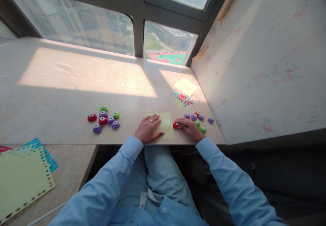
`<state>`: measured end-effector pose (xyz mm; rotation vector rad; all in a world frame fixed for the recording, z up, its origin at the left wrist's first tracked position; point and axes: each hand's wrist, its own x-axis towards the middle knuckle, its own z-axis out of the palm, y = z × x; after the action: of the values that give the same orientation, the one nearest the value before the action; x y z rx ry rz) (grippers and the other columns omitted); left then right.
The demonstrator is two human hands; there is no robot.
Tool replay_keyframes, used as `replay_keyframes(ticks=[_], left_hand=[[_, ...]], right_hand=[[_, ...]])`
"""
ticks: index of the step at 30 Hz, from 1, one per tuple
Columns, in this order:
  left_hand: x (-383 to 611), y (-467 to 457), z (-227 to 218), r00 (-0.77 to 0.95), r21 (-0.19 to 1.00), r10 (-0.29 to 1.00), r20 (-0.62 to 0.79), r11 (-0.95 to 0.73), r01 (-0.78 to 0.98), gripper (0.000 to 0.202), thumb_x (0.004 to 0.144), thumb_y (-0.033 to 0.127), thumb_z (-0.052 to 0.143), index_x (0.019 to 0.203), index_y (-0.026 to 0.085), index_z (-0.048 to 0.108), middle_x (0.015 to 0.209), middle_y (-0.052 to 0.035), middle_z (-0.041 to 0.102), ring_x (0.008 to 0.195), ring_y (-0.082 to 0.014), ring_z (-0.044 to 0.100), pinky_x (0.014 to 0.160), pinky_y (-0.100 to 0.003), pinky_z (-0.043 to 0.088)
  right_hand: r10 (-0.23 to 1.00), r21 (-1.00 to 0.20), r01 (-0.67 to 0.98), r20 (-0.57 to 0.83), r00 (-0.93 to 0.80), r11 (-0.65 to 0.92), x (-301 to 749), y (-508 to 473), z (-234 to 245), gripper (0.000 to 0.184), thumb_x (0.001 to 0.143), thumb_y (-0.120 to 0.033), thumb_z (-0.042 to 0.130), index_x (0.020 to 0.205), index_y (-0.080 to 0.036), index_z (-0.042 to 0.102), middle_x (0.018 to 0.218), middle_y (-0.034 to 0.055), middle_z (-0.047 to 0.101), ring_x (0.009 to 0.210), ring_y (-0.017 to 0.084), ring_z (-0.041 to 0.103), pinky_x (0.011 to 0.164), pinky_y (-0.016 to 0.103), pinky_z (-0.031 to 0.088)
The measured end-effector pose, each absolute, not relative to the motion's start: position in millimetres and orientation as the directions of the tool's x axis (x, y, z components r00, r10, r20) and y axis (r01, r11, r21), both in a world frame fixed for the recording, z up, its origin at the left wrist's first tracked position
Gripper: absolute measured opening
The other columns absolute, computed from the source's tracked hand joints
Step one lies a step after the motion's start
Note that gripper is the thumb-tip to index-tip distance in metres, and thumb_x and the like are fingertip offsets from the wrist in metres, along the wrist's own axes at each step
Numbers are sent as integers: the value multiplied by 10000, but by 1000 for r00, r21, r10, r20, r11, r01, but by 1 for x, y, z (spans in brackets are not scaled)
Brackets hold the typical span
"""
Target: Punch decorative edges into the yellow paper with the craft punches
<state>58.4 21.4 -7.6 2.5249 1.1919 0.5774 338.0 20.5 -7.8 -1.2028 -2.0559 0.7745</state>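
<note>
A small yellow sheet [166, 124] with punched edges lies at the near edge of the wooden table [76, 80]. My left hand [149, 129] rests flat on the sheet's left part, fingers stretched out. My right hand [189, 128] is just right of the sheet, fingers curled over a small red punch [176, 125] that sits at the sheet's right edge.
Several small punches [105, 118] in red, purple and green lie to the left; another group [198, 118] lies right of my right hand. Coloured paper bits [183, 99] and a yellow sheet [185, 86] lie further back. Punched sheets [22, 178] rest lower left. A wall stands right.
</note>
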Motion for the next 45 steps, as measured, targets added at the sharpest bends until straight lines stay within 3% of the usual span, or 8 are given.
replay_keyframes(ticks=[15,23,32,45], left_hand=[[58,21,-7,583,402,779,232,-622,672,573,863,566,571,1274,167,587,1444,-152,514,1386,-297,419,1140,-468,330],[59,19,-7,587,394,775,234,-628,672,589,857,554,583,1287,152,578,1455,-165,498,1397,-304,402,1150,-479,320],[58,19,-8,596,405,768,233,-634,659,593,860,544,580,1307,154,573,1466,-156,487,1418,-302,368,1157,-483,316],[58,19,-3,610,399,772,180,-624,672,615,867,528,558,1350,148,544,1497,-120,458,1458,-307,284,1201,-509,226]], right_hand=[[844,-683,533,244,-478,499,336,24,-5,288,886,-197,590,1144,-236,713,1105,89,724,1044,221,653,950,402,516],[908,-709,584,206,-364,395,330,22,-5,308,855,-248,643,1158,-211,685,1052,86,733,910,202,684,860,380,548],[892,-717,557,212,-398,419,324,20,2,265,864,-186,602,1103,-217,713,1098,82,738,1034,215,665,958,402,507],[901,-765,533,140,-410,361,320,22,12,226,861,-218,640,1073,-231,718,1085,81,722,1026,218,657,935,384,514]])
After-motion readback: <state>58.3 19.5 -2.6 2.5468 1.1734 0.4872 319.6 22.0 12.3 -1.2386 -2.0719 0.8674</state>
